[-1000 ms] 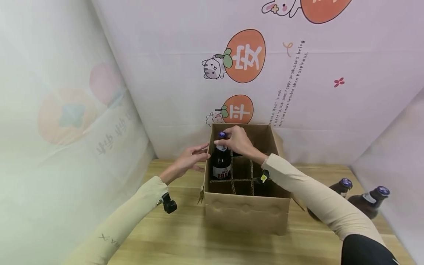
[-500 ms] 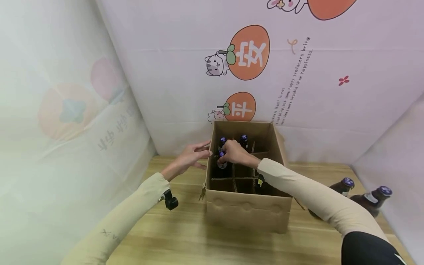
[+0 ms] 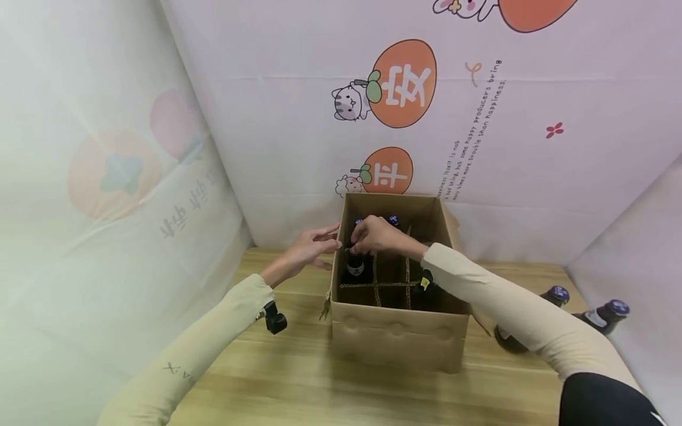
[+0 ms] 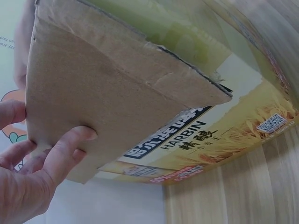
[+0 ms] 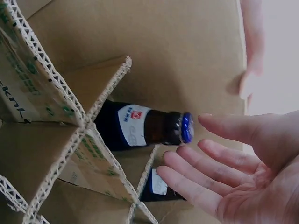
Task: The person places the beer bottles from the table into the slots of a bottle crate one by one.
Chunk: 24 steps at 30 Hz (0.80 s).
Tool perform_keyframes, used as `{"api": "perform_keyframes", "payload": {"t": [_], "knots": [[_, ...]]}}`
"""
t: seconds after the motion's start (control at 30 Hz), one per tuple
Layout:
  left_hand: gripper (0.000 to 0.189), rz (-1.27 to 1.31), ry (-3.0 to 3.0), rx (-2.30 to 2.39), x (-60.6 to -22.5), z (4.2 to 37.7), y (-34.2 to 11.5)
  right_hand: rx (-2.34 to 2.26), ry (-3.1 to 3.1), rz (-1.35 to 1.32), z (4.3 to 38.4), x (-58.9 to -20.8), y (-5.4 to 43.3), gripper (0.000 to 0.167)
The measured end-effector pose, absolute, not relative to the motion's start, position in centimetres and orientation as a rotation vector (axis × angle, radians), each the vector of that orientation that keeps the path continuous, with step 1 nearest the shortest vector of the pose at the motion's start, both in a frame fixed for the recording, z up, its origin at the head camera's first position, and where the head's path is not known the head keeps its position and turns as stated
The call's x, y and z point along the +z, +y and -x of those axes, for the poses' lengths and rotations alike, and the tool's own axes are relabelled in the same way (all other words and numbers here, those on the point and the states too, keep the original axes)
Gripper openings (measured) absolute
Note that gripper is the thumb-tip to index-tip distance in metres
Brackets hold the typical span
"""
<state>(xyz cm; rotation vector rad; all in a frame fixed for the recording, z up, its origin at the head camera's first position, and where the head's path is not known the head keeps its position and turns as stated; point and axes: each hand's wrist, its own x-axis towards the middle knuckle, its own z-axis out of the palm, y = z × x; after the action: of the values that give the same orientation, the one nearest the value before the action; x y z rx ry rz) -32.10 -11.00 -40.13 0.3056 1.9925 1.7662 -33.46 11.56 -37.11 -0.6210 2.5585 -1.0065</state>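
Slender-necked bottle (image 3: 355, 268) has sunk lower beside corrugated cardboard dividers (image 5: 85, 123).

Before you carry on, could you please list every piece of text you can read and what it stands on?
"HARBIN": the box's printed side.
"精酿": that same side.
"安": upper orange print.
"平": lower orange print.
"happy producers bring": back wall; its smallest letters blur.
Too small, blurred or partly covered: the box's black banner and red print, bottle label, divider lettering, left wall writing.
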Motion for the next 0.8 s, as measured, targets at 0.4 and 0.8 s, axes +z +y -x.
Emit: {"api": "perform_keyframes", "payload": {"t": [0.4,0.8], "knots": [[0.066,-0.309,1.987,1.772,-40.4,32.3,-11.2,-1.043,2.449,0.619,33.5,-36.6,12.8,0.020],[0.067,-0.308,1.974,1.779,-40.4,32.3,-11.3,-1.081,2.438,0.628,33.1,-35.7,13.7,0.024]]}}
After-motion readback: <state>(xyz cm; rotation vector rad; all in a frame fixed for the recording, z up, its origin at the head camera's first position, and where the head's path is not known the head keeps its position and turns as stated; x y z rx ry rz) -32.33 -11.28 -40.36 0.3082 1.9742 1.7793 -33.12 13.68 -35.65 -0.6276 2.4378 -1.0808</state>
